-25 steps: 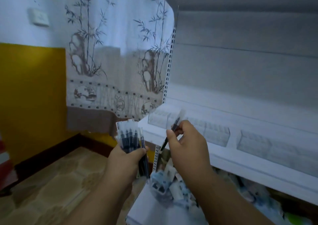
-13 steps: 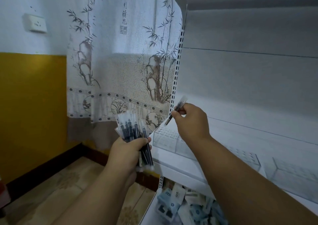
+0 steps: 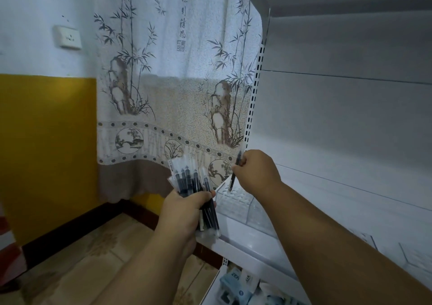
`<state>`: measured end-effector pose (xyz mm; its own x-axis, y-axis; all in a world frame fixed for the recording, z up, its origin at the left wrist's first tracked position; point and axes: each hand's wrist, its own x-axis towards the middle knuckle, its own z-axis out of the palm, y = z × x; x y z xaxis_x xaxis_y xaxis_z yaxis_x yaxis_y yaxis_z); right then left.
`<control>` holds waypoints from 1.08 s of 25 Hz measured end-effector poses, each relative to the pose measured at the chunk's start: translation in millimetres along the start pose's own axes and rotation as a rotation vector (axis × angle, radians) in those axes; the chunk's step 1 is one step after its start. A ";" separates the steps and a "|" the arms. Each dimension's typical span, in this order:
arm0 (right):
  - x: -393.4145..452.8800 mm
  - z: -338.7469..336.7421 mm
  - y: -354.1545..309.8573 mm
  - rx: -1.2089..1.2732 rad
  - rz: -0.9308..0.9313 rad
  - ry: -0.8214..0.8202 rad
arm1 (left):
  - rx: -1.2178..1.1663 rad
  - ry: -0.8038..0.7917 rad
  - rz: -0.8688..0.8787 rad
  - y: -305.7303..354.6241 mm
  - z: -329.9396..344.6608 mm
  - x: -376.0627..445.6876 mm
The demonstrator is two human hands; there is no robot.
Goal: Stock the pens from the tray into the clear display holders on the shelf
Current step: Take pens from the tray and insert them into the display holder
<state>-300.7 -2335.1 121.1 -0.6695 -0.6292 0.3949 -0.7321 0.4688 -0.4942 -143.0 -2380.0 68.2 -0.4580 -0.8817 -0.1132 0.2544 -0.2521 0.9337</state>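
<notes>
- Right hand point(image 3: 256, 171) pinches one pen point(image 3: 234, 174) upright, tip at the clear holder point(image 3: 236, 202) on the shelf point(image 3: 245, 241); whether it sits in a hole is unclear.
- Left hand point(image 3: 187, 211) grips a pen bundle point(image 3: 196, 192).
- Farther holders are cut off behind the right forearm.

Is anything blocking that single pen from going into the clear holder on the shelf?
Nothing visible does. The right hand holds the pen nearly upright, its lower tip right at the holes of the clear holder; the left hand and its bundle stay off to the side.

Bamboo-print curtain point(image 3: 163, 82), yellow-white wall point(image 3: 46, 129), tiled floor point(image 3: 93, 258).
</notes>
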 end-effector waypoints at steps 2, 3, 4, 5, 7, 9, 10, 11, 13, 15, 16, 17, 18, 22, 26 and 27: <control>-0.2 8.0 2.8 0.007 0.008 -0.089 | 0.005 -0.005 0.006 0.2 0.4 -0.5; -1.0 11.6 4.4 0.018 0.021 -0.119 | 0.012 -0.008 0.009 0.3 0.1 -0.7; -1.7 14.7 5.9 0.030 0.035 -0.134 | 0.018 -0.012 0.014 0.3 -0.7 -0.9; -1.7 16.7 7.1 0.035 0.048 -0.140 | 0.018 -0.014 0.018 0.6 -1.8 -1.7; -1.2 15.1 5.7 0.001 0.071 -0.151 | 0.010 -0.015 0.021 1.6 -4.4 -4.6; -6.1 8.5 0.0 -0.072 0.102 -0.113 | 0.004 -0.024 0.017 3.6 -5.9 -8.9; -11.7 4.4 -3.7 -0.066 0.107 -0.070 | -0.002 -0.037 0.014 4.6 -6.3 -10.8; -18.4 0.3 -8.6 -0.004 0.105 -0.047 | -0.014 -0.056 0.010 6.3 -6.4 -12.8; -33.1 -2.8 -19.9 0.249 0.112 -0.149 | -0.032 -0.101 0.004 8.9 -5.6 -15.2; -46.9 -3.7 -29.8 0.461 0.135 -0.328 | -0.040 -0.146 0.003 10.9 -1.9 -18.8; -50.1 -3.7 -32.5 0.521 0.149 -0.390 | -0.046 -0.161 0.005 11.7 -0.8 -19.9; -51.3 -5.3 -33.2 0.570 0.165 -0.405 | -0.056 -0.172 0.000 12.3 0.5 -21.9; -50.7 -7.8 -32.9 0.631 0.193 -0.373 | -0.068 -0.174 -0.010 12.3 0.8 -23.7; -37.7 -27.1 -16.7 0.897 0.280 -0.003 | -0.077 -0.135 -0.084 6.9 -4.5 -27.5; -26.2 -26.5 -1.0 0.572 0.076 0.231 | -0.092 -0.077 -0.078 4.8 -6.3 -22.3; -24.9 -22.9 1.1 0.497 0.042 0.235 | -0.094 -0.079 -0.067 6.0 -5.0 -20.9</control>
<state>-287.7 -2304.7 128.4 -0.7485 -0.4340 0.5014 -0.5949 0.1053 -0.7968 -127.6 -2365.1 74.5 -0.5411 -0.8285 -0.1442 0.2977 -0.3491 0.8885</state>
